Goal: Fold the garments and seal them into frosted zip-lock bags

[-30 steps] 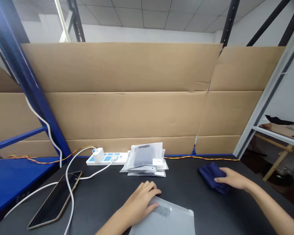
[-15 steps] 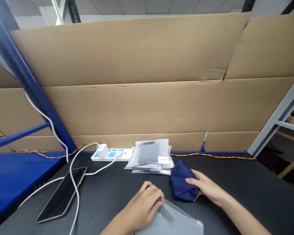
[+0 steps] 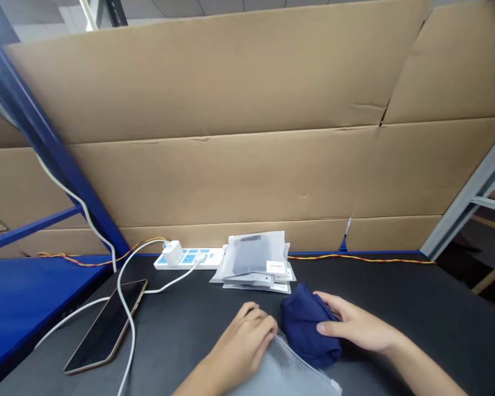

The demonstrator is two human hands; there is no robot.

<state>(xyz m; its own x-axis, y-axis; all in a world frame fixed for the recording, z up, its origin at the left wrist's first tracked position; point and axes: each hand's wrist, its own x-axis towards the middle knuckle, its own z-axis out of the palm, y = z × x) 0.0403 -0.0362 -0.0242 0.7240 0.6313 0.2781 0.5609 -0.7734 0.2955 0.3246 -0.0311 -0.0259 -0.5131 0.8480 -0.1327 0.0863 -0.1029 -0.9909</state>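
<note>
A translucent frosted zip bag [image 3: 291, 371] lies at the near edge of the view, with a slider at its right corner. My left hand [image 3: 247, 346] is closed on the bag's upper left edge, fingers curled over it. Folded navy blue cloth [image 3: 307, 327] sits in my right hand [image 3: 350, 324], gripped at its right side between thumb and fingers. The cloth's lower left side meets the mouth edge of the bag; whether any of it is inside I cannot tell.
Behind the hands is a stack of filled zip bags [image 3: 253, 258] with white labels. A white power strip [image 3: 212, 258] with a plugged-in charger [image 3: 172, 254] stands to its left. A phone [image 3: 107, 327] lies at left, crossed by a white cable [image 3: 126, 313]. A cardboard wall [image 3: 247, 176] closes the back.
My right hand has brought the navy cloth slightly nearer and left, up against the bag's edge. My left hand stays on the bag. The view has shifted slightly.
</note>
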